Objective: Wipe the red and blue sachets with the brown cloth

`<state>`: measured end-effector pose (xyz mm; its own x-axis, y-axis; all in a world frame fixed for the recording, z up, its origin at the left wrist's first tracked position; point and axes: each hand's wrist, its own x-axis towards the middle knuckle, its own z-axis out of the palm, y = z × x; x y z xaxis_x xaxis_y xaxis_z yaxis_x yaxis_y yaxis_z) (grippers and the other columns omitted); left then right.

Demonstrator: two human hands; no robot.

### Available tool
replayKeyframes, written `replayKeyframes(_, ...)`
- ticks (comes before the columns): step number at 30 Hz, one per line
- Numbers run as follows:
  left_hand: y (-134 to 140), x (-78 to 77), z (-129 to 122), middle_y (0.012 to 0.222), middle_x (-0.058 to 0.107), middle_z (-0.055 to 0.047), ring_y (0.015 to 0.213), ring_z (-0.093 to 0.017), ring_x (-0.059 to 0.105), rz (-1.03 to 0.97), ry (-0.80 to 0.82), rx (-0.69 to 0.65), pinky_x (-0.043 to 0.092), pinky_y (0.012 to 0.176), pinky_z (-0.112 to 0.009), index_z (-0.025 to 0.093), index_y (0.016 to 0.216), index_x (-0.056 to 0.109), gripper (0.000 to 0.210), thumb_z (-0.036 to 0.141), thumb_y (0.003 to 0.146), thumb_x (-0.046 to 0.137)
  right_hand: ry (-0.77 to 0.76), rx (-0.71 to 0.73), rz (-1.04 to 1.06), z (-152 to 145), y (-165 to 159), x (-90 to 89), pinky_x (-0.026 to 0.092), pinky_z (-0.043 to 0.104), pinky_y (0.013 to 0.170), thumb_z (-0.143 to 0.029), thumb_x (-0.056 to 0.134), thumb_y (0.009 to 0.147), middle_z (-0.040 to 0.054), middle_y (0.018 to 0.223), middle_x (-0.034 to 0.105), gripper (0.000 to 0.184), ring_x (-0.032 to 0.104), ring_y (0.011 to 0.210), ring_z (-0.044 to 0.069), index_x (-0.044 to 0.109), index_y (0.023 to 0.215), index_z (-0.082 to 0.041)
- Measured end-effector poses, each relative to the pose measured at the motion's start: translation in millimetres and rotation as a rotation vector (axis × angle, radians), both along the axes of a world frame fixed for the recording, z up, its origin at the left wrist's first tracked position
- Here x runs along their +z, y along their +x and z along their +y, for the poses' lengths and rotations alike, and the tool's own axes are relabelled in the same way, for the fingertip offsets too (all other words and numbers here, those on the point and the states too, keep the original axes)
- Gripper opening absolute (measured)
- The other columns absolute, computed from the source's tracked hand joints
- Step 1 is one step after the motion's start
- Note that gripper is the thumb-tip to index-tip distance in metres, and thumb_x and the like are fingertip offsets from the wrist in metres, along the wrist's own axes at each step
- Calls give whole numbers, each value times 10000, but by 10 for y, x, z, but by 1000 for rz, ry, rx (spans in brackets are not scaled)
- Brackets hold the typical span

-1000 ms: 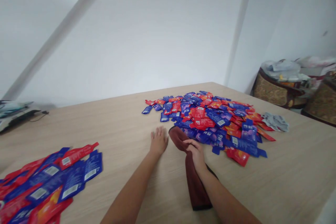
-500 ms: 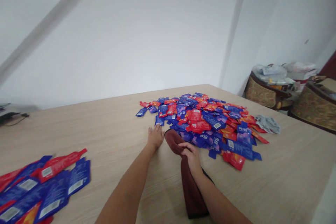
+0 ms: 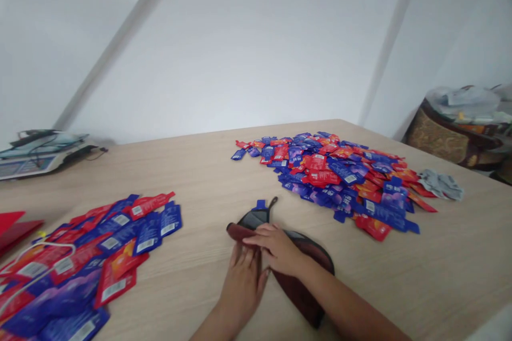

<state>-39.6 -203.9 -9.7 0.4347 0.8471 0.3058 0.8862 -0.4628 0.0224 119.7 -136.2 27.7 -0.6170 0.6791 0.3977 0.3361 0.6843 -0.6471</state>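
A dark red eye mask (image 3: 298, 290) with black edging lies in front of me, its near end folded over and its grey inner side with a black loop showing. My right hand (image 3: 280, 250) is closed over the folded part and grips it. My left hand (image 3: 242, 285) rests just below the fold, fingers stretched out and thumb apart; its fingertips meet the mask's edge and are partly hidden. The blue tab of a sachet (image 3: 261, 204) shows behind the mask; the rest of it is covered.
A heap of red and blue sachets (image 3: 324, 173) lies to the right, with a grey cloth (image 3: 442, 184) at its edge. More sachets (image 3: 116, 240) spread at the left. A scale (image 3: 40, 162) stands far left; a chair (image 3: 436, 136) is beyond the table's right side.
My view has turned left. My left hand has drawn back from the heap to the eye mask, and a blue sachet has come along. My right hand has folded the mask's end over.
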Motion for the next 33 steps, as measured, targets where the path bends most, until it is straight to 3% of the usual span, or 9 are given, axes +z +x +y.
replayKeyframes(2,-12,28,-63,1325,504,-136,1265,-272,417,-13,-19,11,282,1076,-521,162,1294,472,471,410,906,370,44,2,-150,-61,-91,5,312,362,933,-98,436,780,15,1148,611,503,464,1085,189,565,1212,-322)
replayKeyframes(6,-10,68,-25,1383,437,-143,1285,-254,393,-21,-35,3,318,1063,-487,139,1322,431,485,394,915,356,44,-254,-294,254,28,-41,276,410,951,-83,378,812,36,1252,560,522,417,1160,208,520,1261,-308)
replayKeyframes(8,-18,71,-15,1393,425,-140,1290,-239,386,-27,-37,-11,324,1061,-476,142,1326,424,479,385,920,351,19,-394,-316,490,166,-69,299,422,932,-69,357,810,66,1251,562,522,424,1159,223,527,1262,-267)
replayKeyframes(11,-37,64,-24,1387,434,-136,1292,-232,384,-53,-32,-20,331,1059,-473,151,1328,420,477,386,916,363,44,-448,-194,634,305,-92,338,402,917,-64,352,802,76,1198,591,490,461,1122,218,582,1201,-231)
replayKeyframes(15,-34,46,-10,1361,465,-143,1268,-248,418,-80,-33,-21,353,1050,-465,150,1302,454,480,404,899,394,168,-325,48,318,201,-109,343,369,936,-94,349,834,56,1167,606,455,473,1099,198,588,1192,-241)
replayKeyframes(19,-1,21,29,1305,517,-164,1225,-279,465,-95,-32,4,390,1028,-457,124,1274,486,515,441,871,436,178,-72,-169,95,-23,-120,292,370,970,-106,442,809,7,1174,616,398,451,1134,195,645,1095,-292)
replayKeyframes(27,-12,46,-1,1350,473,-160,1245,-265,445,-100,-11,-9,407,1021,-438,122,1253,492,492,444,889,410,75,-356,-290,854,25,-51,324,377,952,-90,383,820,47,1192,603,428,470,1137,188,627,1129,-259)
replayKeyframes(30,-27,41,7,1348,477,-149,1240,-259,452,-97,-6,-17,409,1019,-447,134,1259,487,466,412,893,411,148,-298,-134,715,51,-93,334,370,966,-102,367,827,53,1177,609,421,485,1129,182,637,1117,-244)
replayKeyframes(33,-22,30,33,1301,526,-137,1205,-262,489,-105,-3,-6,422,1001,-460,158,1258,493,443,391,891,408,222,-60,-91,434,29,-178,318,365,994,-133,411,817,22,1167,620,389,487,1136,176,662,1069,-288)
